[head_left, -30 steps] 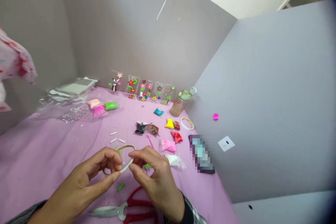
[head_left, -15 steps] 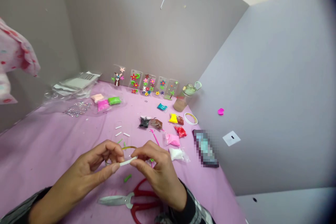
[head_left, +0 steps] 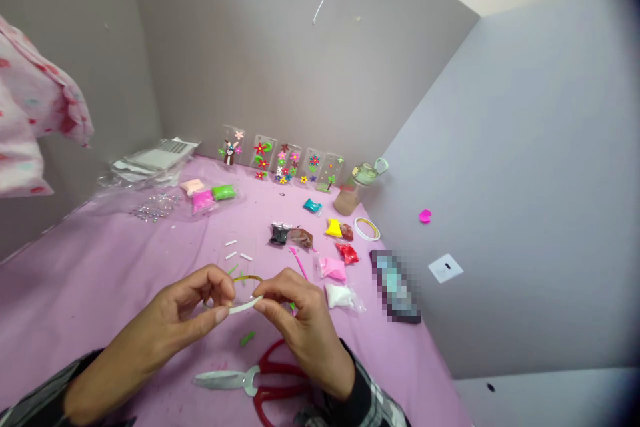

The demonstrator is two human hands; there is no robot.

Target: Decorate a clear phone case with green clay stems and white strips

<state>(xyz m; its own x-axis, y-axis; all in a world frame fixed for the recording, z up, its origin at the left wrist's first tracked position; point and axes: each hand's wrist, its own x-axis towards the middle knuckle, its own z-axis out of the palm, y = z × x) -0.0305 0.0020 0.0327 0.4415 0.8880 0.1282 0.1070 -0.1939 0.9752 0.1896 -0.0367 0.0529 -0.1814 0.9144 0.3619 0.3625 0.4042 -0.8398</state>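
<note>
Tape ring (head_left: 243,293): thin hoop, white outside, yellowish-green inner edge, pinched between left hand (head_left: 186,310) and right hand (head_left: 300,327), both closed on it, above the bed's (head_left: 100,267) near edge, beyond red scissors (head_left: 260,383).
</note>
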